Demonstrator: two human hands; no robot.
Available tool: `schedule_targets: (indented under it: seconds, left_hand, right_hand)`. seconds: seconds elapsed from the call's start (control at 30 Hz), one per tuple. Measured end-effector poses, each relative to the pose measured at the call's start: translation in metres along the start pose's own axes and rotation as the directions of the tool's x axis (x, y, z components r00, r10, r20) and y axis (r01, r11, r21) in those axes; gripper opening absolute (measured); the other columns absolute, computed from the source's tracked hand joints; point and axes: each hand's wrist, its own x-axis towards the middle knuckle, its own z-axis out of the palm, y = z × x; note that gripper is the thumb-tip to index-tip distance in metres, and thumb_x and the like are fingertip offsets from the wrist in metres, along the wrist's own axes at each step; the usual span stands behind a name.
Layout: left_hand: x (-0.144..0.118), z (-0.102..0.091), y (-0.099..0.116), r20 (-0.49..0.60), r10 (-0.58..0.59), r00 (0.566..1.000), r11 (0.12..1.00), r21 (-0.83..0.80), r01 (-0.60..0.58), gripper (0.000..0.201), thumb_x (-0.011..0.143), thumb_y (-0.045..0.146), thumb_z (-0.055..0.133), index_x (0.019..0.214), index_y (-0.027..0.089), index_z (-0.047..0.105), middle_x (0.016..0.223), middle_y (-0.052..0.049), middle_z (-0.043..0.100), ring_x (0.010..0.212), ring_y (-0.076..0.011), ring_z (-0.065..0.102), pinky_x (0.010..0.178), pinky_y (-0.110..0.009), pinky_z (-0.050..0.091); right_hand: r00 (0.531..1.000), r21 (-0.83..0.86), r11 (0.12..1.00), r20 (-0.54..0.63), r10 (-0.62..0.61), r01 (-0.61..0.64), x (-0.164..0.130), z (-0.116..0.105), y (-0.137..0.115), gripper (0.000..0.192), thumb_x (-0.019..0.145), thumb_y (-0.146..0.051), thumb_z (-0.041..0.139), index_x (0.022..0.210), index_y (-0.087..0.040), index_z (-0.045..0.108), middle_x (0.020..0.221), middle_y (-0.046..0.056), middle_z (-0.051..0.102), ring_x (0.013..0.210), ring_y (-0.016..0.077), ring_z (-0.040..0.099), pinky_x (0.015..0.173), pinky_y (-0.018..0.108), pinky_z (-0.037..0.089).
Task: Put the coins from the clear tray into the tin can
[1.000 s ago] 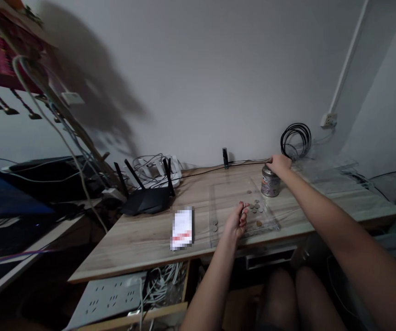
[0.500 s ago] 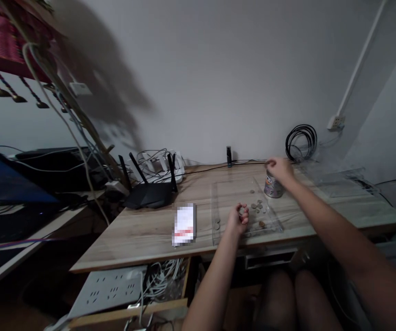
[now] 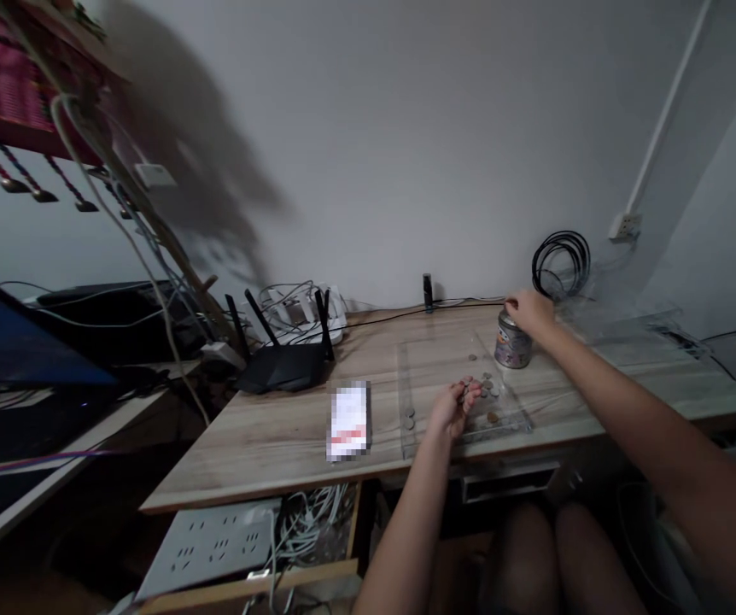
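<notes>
Reaching back among the coins (image 3: 481,389), left hand (image 3: 451,408) fingers now loosely spread, right hand (image 3: 530,311) still gripping the can (image 3: 512,342)

A home desk corner: a wooden desk (image 3: 278,444) against a bare white wall, carrying a black router (image 3: 282,367), tangled cables (image 3: 291,303) and a coiled cord (image 3: 560,256), with a power strip (image 3: 214,547) on the shelf beneath.

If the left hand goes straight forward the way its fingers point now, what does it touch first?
Probably the coins in the clear tray: the left hand points right and away, fingertips at them. Depth is unclear.
</notes>
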Motion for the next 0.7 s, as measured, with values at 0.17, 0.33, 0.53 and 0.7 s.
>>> schedule_targets:
  seconds: [0.17, 0.33, 0.53, 0.7]
  left_hand:
    - [0.006, -0.003, -0.004, -0.012, 0.101, 0.995, 0.992, 0.079, -0.099, 0.005, 0.076, 0.009, 0.052, 0.078, 0.011, 0.056, 0.062, -0.002, 0.061, 0.04, -0.0026, 0.047, 0.034, -0.011, 0.029]
    - [0.009, -0.002, -0.01, -0.017, 0.256, 0.967, 0.957, 0.149, -0.25, 0.011, 0.072, 0.014, 0.052, 0.082, 0.016, 0.049, 0.054, 0.006, 0.052, 0.033, -0.0023, 0.039, 0.033, -0.013, 0.02]
    - [0.008, -0.003, -0.009, -0.038, 0.202, 0.979, 0.976, 0.095, -0.198, 0.019, 0.073, 0.017, 0.05, 0.092, 0.015, 0.048, 0.057, 0.003, 0.055, 0.035, -0.0045, 0.04, 0.034, -0.015, 0.022]
    - [0.007, -0.005, -0.002, -0.093, 0.038, 0.995, 0.997, -0.07, -0.045, 0.012, 0.075, 0.011, 0.047, 0.085, 0.01, 0.053, 0.061, -0.004, 0.057, 0.04, -0.0048, 0.044, 0.035, -0.013, 0.027]
  right_hand:
    - [0.832, 0.39, 0.865, 0.324, -0.451, 0.317, -0.071, 0.033, -0.047, 0.031, 0.08, -0.038, 0.049, 0.084, -0.017, 0.071, 0.074, 0.005, 0.068, 0.067, 0.0144, 0.058, 0.059, 0.021, 0.038]
    - [0.901, 0.539, 0.823, 0.245, -0.358, 0.18, -0.107, 0.062, -0.066, 0.026, 0.074, -0.026, 0.053, 0.091, -0.018, 0.07, 0.08, 0.005, 0.07, 0.069, 0.0147, 0.06, 0.06, 0.022, 0.041]
    - [0.967, 0.469, 0.863, 0.06, -0.246, 0.19, -0.066, 0.033, -0.05, 0.025, 0.074, -0.021, 0.05, 0.085, -0.02, 0.071, 0.079, 0.005, 0.07, 0.071, 0.017, 0.061, 0.065, 0.026, 0.044]
    - [0.991, 0.126, 0.987, -0.079, 0.112, -0.101, 0.015, 0.003, 0.011, 0.022, 0.07, -0.022, 0.055, 0.084, -0.016, 0.071, 0.085, 0.011, 0.069, 0.078, 0.0213, 0.061, 0.065, 0.027, 0.043]
